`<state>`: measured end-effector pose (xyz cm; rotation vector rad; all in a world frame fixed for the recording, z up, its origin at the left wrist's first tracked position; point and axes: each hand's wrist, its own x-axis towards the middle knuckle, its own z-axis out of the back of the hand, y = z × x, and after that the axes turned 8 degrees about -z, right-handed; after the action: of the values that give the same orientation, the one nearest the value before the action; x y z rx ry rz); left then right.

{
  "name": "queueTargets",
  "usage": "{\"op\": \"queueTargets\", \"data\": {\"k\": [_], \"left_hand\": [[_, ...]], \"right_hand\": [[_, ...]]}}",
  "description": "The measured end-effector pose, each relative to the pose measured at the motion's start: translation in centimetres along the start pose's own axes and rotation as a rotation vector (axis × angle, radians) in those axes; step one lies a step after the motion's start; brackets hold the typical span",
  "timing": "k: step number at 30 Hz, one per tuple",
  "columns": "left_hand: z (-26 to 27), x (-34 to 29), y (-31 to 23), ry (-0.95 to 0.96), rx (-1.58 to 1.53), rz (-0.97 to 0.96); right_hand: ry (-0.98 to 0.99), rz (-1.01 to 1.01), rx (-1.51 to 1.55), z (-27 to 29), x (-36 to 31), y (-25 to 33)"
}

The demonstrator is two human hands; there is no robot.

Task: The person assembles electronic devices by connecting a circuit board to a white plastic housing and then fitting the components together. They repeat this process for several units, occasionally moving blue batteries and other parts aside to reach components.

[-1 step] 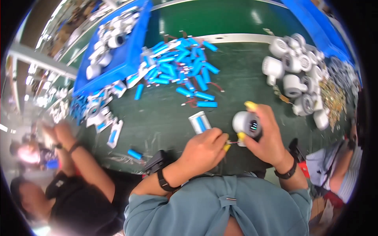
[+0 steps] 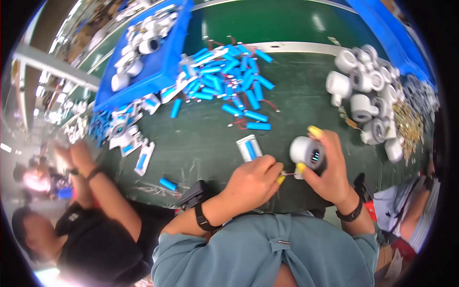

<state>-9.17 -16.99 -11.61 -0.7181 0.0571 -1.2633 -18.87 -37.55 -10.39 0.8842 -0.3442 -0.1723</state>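
Observation:
In my right hand (image 2: 331,170) is a white round device (image 2: 301,149) with a dark end face and a small lit display, gripped between thumb and fingers. Yellow covers sit on some fingertips of both hands. My left hand (image 2: 254,184) pinches thin wires (image 2: 290,174) that run to the lower edge of the device; the exact end in the fingertips is too small to make out. Just beyond the left knuckles is a white shell piece (image 2: 249,147) with a blue cylindrical battery in it, partly hidden by the hand.
A heap of blue wired batteries (image 2: 224,79) lies mid-table. White round housings (image 2: 361,107) and small brass-coloured parts (image 2: 406,126) are piled at right. Blue bins (image 2: 165,76) hold more at far left; another blue bin (image 2: 397,43) stands far right. A co-worker (image 2: 103,225) sits at left.
The whole view has shifted slightly, so things appear a little further right. Both hands keep the same hold on the device and its wires.

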Motion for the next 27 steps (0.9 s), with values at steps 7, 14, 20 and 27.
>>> {"op": "queueTargets", "data": {"k": [7, 14, 20, 27], "left_hand": [[0.4, -0.3, -0.1, 0.008, -0.063, -0.035], [4.5, -1.0, 0.0, 0.073, -0.100, -0.010], [15.8, -3.9, -0.5, -0.005, 0.146, 0.375], [28.4, -12.2, 4.2, -0.204, 0.871, 0.738]], "right_hand": [[-0.034, -0.023, -0.016, -0.6, -3.0, -0.2], [0.075, -0.028, 0.055, -1.9, -3.5, 0.3], [0.204, -0.045, 0.152, -2.5, -3.1, 0.5], [0.188, -0.027, 0.181, -2.5, -2.9, 0.5]]}}
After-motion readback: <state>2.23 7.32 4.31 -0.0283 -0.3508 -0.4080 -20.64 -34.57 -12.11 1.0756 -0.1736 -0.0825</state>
